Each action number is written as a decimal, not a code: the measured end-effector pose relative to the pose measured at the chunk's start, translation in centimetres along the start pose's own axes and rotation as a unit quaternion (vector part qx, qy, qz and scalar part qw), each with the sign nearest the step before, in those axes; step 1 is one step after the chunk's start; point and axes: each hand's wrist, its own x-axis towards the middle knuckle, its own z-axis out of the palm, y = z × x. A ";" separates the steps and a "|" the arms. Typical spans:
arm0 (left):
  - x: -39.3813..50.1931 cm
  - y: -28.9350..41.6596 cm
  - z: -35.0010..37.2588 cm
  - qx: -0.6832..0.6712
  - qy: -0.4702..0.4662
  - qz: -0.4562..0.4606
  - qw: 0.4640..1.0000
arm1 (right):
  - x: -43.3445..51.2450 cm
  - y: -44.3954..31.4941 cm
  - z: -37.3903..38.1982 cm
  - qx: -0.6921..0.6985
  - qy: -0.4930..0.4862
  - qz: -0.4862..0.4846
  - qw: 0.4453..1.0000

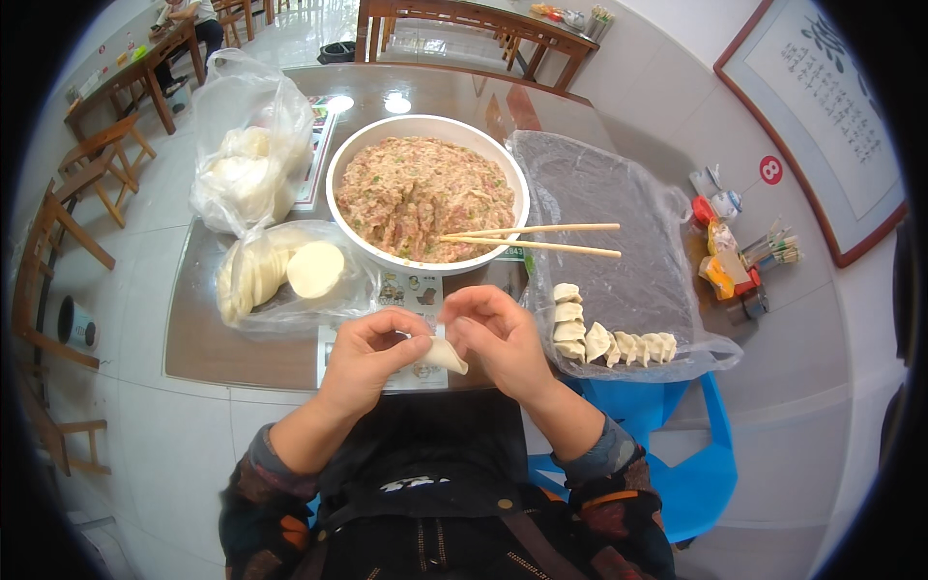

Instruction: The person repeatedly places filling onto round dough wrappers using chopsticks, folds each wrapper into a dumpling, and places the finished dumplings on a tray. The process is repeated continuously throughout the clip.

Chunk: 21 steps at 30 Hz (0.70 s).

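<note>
My left hand [373, 355] pinches a folded dumpling wrapper [444, 355] between thumb and fingers, above the near edge of the table. Beside the wrapper's right end is my right hand [500, 337], its fingers curved and apart, with nothing seen in it. Beyond both hands stands a white bowl [337, 217] heaped with minced meat filling [428, 188] flecked with green. A pair of wooden chopsticks [551, 239] leans in the filling, their ends reaching over the right rim. Round dough wrappers [316, 269] lie in a clear plastic bag [348, 297] at left.
A plastic-covered tray [616, 196] at right bears several pleated dumplings [598, 341] along its near left corner. A tied plastic bag [250, 159] with pale dough stands far left. Condiments and a skewer holder [772, 246] line the wall. A blue chair [696, 478] is below the tray.
</note>
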 end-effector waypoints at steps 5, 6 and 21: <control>-0.2 0.0 0.2 -0.120 -0.022 -0.017 0.992 | -0.4 -0.6 0.5 -0.315 -0.156 -0.203 0.914; -0.2 -0.1 0.3 -0.116 -0.023 -0.026 0.993 | -0.4 -0.4 0.9 -0.338 -0.151 -0.221 0.903; -1.0 1.4 1.5 0.043 -0.007 0.040 0.998 | -1.1 -0.4 2.8 -0.397 -0.065 -0.273 0.874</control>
